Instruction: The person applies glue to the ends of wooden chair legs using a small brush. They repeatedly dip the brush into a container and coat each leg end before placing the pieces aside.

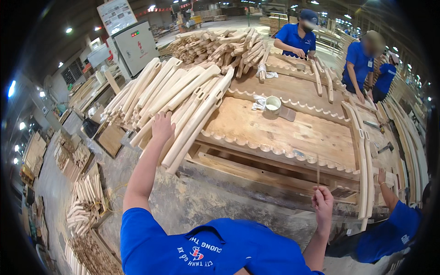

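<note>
My left hand (162,127) reaches to the near end of a pile of pale shaped wooden legs (188,94), its fingers curled over one of them. Several of the legs have slots cut near their far ends. At the lower right, my right hand (323,200) is closed around a thin stick (318,170) that points upward. That hand is in front of the worktable, apart from its edge. On the bench, a scalloped wooden rail (256,144) runs along the near side of the board (279,128).
A pale cup (273,104) stands beside a white cloth (259,102) and a flat brownish block (288,113). Long slotted legs (365,169) lie across the bench's right end. Co-workers in blue shirts (295,41) work on the far side; another co-worker's arm (388,195) reaches in from the right.
</note>
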`<action>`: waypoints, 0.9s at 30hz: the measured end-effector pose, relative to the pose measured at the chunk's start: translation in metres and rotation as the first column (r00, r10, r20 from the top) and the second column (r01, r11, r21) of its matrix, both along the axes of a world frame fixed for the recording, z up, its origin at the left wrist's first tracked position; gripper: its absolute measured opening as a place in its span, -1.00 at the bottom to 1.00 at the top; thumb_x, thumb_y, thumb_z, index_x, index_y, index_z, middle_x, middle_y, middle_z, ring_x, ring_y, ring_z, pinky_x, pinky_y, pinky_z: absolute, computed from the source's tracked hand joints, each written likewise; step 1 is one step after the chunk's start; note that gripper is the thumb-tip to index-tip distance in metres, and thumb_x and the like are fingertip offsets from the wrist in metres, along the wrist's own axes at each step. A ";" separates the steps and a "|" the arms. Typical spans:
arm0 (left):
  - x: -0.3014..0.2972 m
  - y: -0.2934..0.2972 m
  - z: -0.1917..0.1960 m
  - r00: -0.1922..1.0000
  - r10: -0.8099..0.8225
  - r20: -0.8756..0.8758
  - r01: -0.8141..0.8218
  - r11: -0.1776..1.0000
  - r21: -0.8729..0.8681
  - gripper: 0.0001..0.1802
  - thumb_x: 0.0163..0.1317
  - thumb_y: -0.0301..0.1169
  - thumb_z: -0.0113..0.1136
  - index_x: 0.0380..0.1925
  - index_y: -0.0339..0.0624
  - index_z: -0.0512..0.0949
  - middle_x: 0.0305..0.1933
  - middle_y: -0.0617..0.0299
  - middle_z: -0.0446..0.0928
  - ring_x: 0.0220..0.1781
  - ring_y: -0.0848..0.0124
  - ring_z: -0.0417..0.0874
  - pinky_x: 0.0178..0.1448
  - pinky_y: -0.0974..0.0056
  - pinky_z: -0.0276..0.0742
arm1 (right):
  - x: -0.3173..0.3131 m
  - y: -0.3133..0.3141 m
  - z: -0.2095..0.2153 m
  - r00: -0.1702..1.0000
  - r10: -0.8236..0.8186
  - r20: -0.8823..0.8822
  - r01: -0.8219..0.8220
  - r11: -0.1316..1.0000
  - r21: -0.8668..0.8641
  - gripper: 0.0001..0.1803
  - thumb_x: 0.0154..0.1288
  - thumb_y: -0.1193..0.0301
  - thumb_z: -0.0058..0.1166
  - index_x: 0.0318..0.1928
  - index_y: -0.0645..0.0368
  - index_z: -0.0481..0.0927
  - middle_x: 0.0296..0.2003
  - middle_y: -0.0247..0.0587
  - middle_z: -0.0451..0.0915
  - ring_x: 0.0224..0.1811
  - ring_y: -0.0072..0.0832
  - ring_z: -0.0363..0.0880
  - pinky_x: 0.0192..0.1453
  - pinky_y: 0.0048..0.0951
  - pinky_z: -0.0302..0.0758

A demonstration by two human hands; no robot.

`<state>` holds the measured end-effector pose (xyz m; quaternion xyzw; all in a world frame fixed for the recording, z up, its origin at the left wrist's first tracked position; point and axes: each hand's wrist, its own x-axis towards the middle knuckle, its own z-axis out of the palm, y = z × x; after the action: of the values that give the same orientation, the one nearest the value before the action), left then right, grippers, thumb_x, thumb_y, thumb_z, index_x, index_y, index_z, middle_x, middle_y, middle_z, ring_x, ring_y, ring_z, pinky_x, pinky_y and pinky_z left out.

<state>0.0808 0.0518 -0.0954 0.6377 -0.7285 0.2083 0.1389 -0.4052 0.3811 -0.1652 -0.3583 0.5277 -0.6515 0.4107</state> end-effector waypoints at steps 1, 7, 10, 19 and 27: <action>0.001 -0.017 0.001 0.999 -0.002 0.042 0.000 0.999 0.037 -0.55 0.05 -0.26 0.19 -0.03 -0.11 0.43 0.02 0.07 0.43 0.11 0.13 0.40 0.05 0.02 0.43 | 0.014 -0.009 0.003 1.000 0.011 -0.005 -0.011 1.000 0.012 -0.85 0.36 0.42 -0.03 -0.15 0.22 0.53 -0.56 -0.46 0.42 -0.64 -0.83 0.20 -0.61 -0.78 0.08; 0.019 -0.130 -0.004 0.999 -0.023 0.035 0.016 0.984 0.176 -0.53 0.09 -0.34 0.14 0.04 -0.18 0.43 0.02 -0.06 0.49 0.13 0.04 0.46 0.16 -0.01 0.41 | 0.079 -0.037 0.011 0.990 0.058 -0.130 -0.057 0.998 0.010 -0.81 0.36 0.43 -0.05 -0.13 0.28 0.51 -0.58 -0.47 0.35 -0.62 -0.78 0.20 -0.57 -0.70 0.12; -0.003 -0.170 -0.013 0.995 0.031 -0.093 -0.007 0.968 0.249 -0.45 0.07 -0.30 0.23 0.10 -0.16 0.38 0.07 -0.03 0.49 0.11 0.02 0.51 0.11 -0.02 0.47 | 0.079 -0.020 0.011 0.989 -0.056 -0.136 0.071 0.991 0.110 -0.80 0.35 0.39 -0.02 -0.13 0.25 0.53 -0.52 -0.47 0.43 -0.53 -0.76 0.31 -0.48 -0.71 0.24; 0.002 -0.165 0.017 0.709 -0.092 -0.699 0.341 0.913 0.225 -0.70 -0.09 -0.49 0.08 -0.27 -0.31 0.41 -0.61 0.12 0.45 -0.75 0.36 0.44 -0.72 0.25 0.30 | 0.053 0.021 -0.007 0.970 -0.242 0.027 0.238 0.965 0.108 -0.83 0.35 0.41 -0.03 -0.15 0.22 0.54 -0.50 -0.47 0.46 -0.49 -0.79 0.34 -0.45 -0.73 0.24; -0.027 -0.015 0.070 0.907 -0.395 -0.145 0.412 0.904 0.111 -0.63 -0.07 -0.44 0.18 -0.23 -0.21 0.32 -0.51 -0.12 0.50 -0.43 -0.04 0.57 -0.34 -0.02 0.47 | 0.013 -0.045 0.005 0.994 -0.106 0.022 0.105 0.994 0.024 -0.83 0.35 0.42 -0.03 -0.15 0.22 0.55 -0.54 -0.50 0.43 -0.54 -0.82 0.26 -0.48 -0.75 0.19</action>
<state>0.0536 0.0365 -0.0251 0.4922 -0.8480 0.0850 0.1773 -0.3927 0.3358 -0.1598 -0.3177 0.5484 -0.6704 0.3858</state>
